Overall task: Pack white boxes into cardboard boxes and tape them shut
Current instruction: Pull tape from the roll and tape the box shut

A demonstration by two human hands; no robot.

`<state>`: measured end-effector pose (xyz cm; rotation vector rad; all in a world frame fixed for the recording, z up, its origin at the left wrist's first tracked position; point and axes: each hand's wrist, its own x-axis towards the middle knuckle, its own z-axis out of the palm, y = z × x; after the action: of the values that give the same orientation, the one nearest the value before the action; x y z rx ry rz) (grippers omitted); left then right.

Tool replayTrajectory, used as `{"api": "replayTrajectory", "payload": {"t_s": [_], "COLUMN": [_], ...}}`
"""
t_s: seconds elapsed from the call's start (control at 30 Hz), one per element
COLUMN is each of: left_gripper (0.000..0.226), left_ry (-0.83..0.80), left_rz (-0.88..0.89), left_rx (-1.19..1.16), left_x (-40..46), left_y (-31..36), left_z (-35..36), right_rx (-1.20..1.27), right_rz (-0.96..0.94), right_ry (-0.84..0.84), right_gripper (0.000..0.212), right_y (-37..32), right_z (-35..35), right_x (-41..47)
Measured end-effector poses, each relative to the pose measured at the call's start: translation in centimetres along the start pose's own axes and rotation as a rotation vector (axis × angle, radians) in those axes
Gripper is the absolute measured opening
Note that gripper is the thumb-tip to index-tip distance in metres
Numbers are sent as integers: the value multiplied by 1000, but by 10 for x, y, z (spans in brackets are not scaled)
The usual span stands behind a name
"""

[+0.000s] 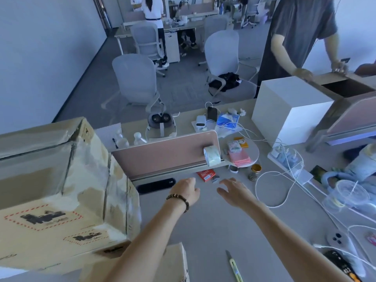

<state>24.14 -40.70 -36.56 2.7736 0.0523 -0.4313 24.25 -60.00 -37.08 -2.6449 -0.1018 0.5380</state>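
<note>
At the near edge of the desk [203, 231] a knife [234, 265] lies by our right arm and taped cardboard boxes [61, 190] stack at our left, and above the bare top our left hand [186, 192] and right hand [234, 191] hover empty with fingers loosely spread, holding nothing. Farther on, the tape [212, 155] sits on the divider ledge, and the white box [289, 106] stands well beyond at the right. We judge ourselves between boxes, so next we must reach far for that box.
</note>
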Motion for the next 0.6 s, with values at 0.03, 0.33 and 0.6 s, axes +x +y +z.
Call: {"api": "replayTrajectory", "payload": {"t_s": [0.03,0.33,0.6], "left_gripper": [26,39,44], "left_ry": [4,196,255], "left_rz": [-4,-76,-225], "left_rx": [-3,-304,-657], "left_x": [9,94,141], "left_y": [5,41,56], "left_z": [-4,-29,-16], "right_rx": [-3,474,823], "right_rz": [-7,143,165], "right_ry": [10,165,122], "right_gripper": [43,32,29], "right_y": [0,-8,-6], "right_z": [-8,-55,-27], "right_x": [7,81,119]}}
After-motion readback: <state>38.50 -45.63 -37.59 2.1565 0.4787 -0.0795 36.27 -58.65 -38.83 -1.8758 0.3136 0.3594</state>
